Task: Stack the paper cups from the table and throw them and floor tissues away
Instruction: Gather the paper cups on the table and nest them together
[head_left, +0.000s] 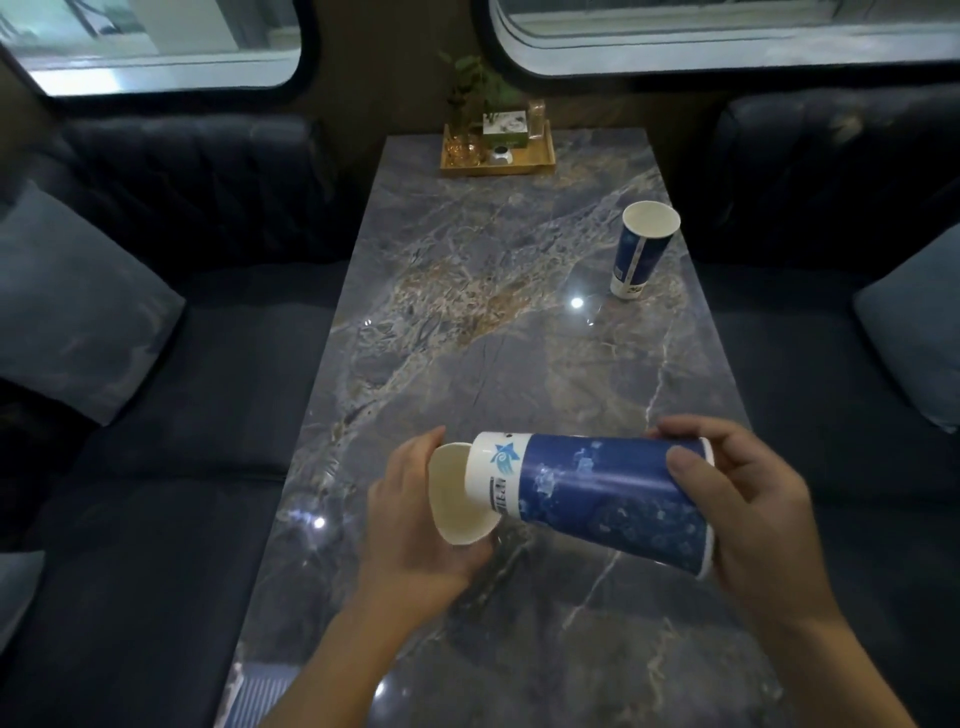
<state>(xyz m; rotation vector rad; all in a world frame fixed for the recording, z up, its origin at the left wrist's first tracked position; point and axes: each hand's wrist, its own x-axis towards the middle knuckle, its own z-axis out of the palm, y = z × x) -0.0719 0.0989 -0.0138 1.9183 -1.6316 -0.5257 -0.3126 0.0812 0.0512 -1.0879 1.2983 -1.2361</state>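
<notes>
Head view. A long marble-patterned table (498, 322) runs away from the camera between two dark upholstered benches, one on the left (171, 364) and one on the right (831, 338), each with a grey cushion: left (78, 306), right (919, 338). At the far end of the table sits a wooden tray (543, 167) carrying a small plant (475, 88), a glass item and a small box. Two windows show above the bench backs. The stretch of table between the tray and the hands is bare apart from light reflections.

A third paper cup (641, 249) stands upright on the far right part of the table, well apart from the hands; blue body, white base band, white inside, mouth open upward.

Near the front edge, above the table, two cups are held sideways. The blue cup (597, 493), white at its base with a star mark, points its base left and has entered the mouth of the white-lined cup (457, 499); only partly nested.

The left hand (415, 525) is wrapped around the receiving cup, fingers behind it. The right hand (748, 509) grips the blue cup at its rim end, thumb on top, fingers curled round the mouth
</notes>
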